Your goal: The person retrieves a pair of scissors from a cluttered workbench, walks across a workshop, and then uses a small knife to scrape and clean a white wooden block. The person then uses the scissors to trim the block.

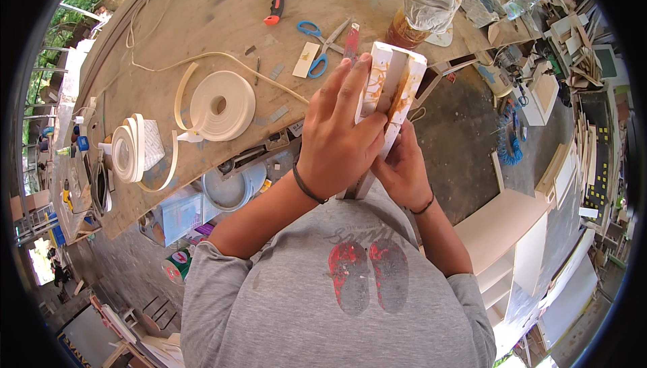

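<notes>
A long white piece (375, 75) with brown glue-like smears and a grey strip or groove along its middle is held upright in front of my chest. My left hand (337, 129) presses against its left side, fingers wrapped toward the far end and thumb across the face. From the lower right, my right hand (404, 169) grips the piece near its lower end. The fingers of that hand are partly hidden behind it. Just beyond my left fingertips lies a red-stained tool (352, 39), next to blue-handled scissors (317, 65) and a small beige rectangle (306, 60).
A wooden workbench (209, 24) bears a hammer (275, 4), a large roll of pale edge banding (236, 108) and a smaller roll (127, 154). A cloth-topped jar of brown stuff (408, 27) stands at the bench's edge. White shelving (502, 233) is at the right.
</notes>
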The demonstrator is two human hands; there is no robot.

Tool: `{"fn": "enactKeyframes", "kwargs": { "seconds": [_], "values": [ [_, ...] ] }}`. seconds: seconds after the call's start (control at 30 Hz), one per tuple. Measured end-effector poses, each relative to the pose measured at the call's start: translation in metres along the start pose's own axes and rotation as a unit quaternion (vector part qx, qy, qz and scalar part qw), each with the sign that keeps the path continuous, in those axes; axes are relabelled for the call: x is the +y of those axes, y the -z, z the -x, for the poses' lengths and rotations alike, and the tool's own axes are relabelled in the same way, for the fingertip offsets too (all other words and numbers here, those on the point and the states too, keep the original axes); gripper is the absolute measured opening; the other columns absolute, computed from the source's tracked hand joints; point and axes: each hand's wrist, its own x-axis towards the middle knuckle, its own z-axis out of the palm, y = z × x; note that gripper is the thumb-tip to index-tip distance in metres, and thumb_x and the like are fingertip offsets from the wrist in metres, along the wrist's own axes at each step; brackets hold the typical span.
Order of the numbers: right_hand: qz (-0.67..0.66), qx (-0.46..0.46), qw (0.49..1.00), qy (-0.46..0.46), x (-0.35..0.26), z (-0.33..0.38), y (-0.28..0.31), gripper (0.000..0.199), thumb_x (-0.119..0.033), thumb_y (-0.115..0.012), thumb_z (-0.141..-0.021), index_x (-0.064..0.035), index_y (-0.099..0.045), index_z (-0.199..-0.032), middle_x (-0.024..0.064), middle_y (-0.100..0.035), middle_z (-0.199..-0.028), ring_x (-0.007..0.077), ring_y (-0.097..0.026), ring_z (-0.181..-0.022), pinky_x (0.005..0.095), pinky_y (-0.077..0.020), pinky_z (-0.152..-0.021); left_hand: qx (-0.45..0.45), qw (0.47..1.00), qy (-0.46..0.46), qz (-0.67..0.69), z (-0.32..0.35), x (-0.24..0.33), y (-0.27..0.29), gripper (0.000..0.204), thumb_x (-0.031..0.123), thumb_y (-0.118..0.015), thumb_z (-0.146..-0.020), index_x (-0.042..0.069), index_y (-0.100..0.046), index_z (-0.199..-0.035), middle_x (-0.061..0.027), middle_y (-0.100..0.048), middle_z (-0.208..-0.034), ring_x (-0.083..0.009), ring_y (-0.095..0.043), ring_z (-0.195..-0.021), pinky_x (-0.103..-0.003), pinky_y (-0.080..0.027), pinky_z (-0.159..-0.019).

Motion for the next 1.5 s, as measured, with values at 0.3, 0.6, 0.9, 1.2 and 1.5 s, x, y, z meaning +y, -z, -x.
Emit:
{"fn": "enactKeyframes", "kwargs": {
  "seconds": [0.3, 0.6, 0.9, 1.2, 1.5],
  "values": [
    [0.026, 0.008, 1.0, -0.003, 0.0, 0.002, -0.004, 0.07, 0.001, -0.058, -0.085, -0.0002, -0.018, -0.142, 0.0158, -0.059, -0.117, 0.0199, -0.062, -0.104, 0.0298, -0.0523, -0.081, -0.048, 0.996, 0.002, 0.075, 0.0, -0.006, -0.011, 0.012, 0.006, -0.064, -0.074, -0.002, -0.062, -0.084, -0.0317, -0.028, -0.146, -0.0457, -0.041, -0.127, -0.047, -0.041, -0.101],
    [-0.005, 0.015, 1.0, -0.024, 0.015, 0.01, -0.004, 0.068, 0.002, -0.056, -0.086, -0.0011, -0.018, -0.142, 0.0128, -0.053, -0.12, 0.0155, -0.058, -0.106, 0.0275, -0.0523, -0.08, -0.073, 0.997, -0.018, 0.034, 0.016, -0.003, -0.024, 0.018, 0.009, -0.058, -0.08, -0.006, -0.058, -0.09, -0.0357, -0.024, -0.146, -0.0455, -0.042, -0.127, -0.049, -0.042, -0.097],
    [-0.022, 0.02, 0.999, -0.028, 0.025, 0.012, -0.001, 0.068, 0.003, -0.056, -0.086, -0.0011, -0.018, -0.142, 0.0127, -0.053, -0.12, 0.016, -0.056, -0.107, 0.0279, -0.0525, -0.08, -0.109, 0.993, -0.011, 0.033, 0.025, -0.003, -0.028, 0.018, 0.008, -0.057, -0.08, -0.006, -0.058, -0.092, -0.0374, -0.02, -0.146, -0.0491, -0.04, -0.127, -0.052, -0.04, -0.097],
    [-0.029, -0.011, 0.996, 0.085, 0.016, 0.007, 0.002, 0.065, 0.0, -0.058, -0.087, -0.0012, -0.022, -0.14, 0.014, -0.042, -0.135, 0.0203, -0.046, -0.124, 0.036, -0.0415, -0.102, -0.08, 0.994, -0.023, 0.078, 0.014, 0.012, 0.002, 0.011, 0.004, -0.062, -0.076, -0.005, -0.058, -0.082, -0.0393, -0.025, -0.143, -0.0512, -0.041, -0.127, -0.045, -0.044, -0.099],
    [-0.018, -0.019, 0.999, 0.042, 0.009, 0.007, -0.001, 0.069, 0.004, -0.057, -0.083, -0.002, -0.02, -0.141, 0.0149, -0.047, -0.131, 0.0212, -0.052, -0.119, 0.0357, -0.0474, -0.096, 0.015, 1.0, -0.021, 0.001, 0.012, 0.006, -0.003, 0.011, 0.008, -0.066, -0.073, 0.001, -0.064, -0.081, -0.0298, -0.043, -0.138, -0.0412, -0.058, -0.112, -0.04, -0.053, -0.083]
  ]
}}
